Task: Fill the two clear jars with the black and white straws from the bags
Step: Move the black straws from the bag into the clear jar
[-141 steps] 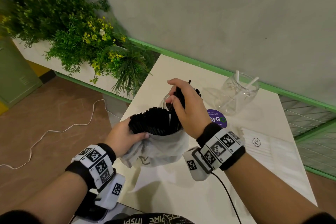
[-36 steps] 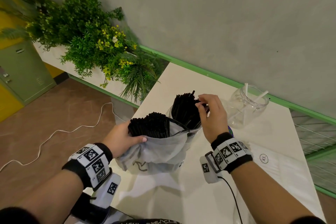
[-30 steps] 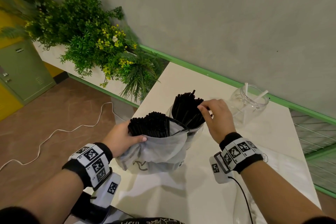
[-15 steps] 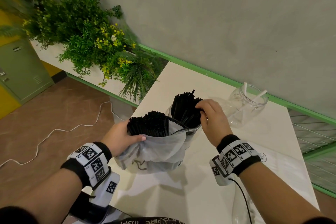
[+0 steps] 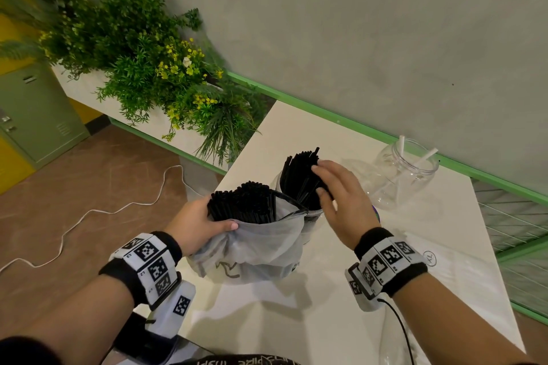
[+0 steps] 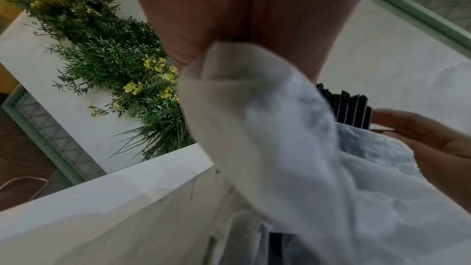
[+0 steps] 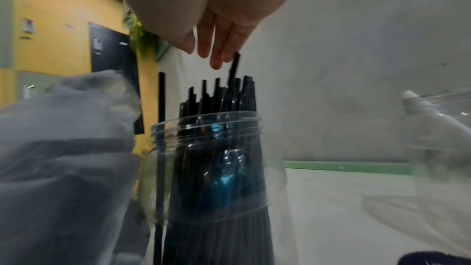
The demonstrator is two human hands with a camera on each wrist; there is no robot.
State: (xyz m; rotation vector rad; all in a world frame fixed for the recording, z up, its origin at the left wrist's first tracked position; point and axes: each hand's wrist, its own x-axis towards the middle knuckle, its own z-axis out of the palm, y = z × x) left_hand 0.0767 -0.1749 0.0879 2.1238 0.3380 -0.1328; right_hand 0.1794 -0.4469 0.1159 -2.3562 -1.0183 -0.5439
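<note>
— From the head view, what do we have?
— Our left hand [image 5: 198,225] grips the translucent bag [image 5: 252,249] near its mouth, thumb curled over the gathered plastic, with black straws in the bag [image 5: 241,203] standing just right of the fingers. Our right hand [image 5: 341,195] lies with straight, relaxed fingers against the right side of the black straws in the near jar [image 5: 299,175], holding none. The near jar [image 5: 311,216] sits just behind the bag on the white table [image 5: 326,305]. The far jar [image 5: 406,175] stands to the right, well apart, with two white straws [image 5: 427,155] inside.
— And the left wrist view?
— Blurred, but our left hand [image 6: 229,17] pinches a fold of the bag [image 6: 254,118]; our right hand [image 6: 428,140] shows at the right edge, fingers extended beside straw tips.
— The right wrist view?
— Our right hand's fingers [image 7: 216,55] hang straight above the near jar [image 7: 209,132]; one black straw [image 7: 234,67], taller than the bundle, touches a fingertip. The bag [image 7: 63,148] stands left, the far jar [image 7: 438,128] right.
</note>
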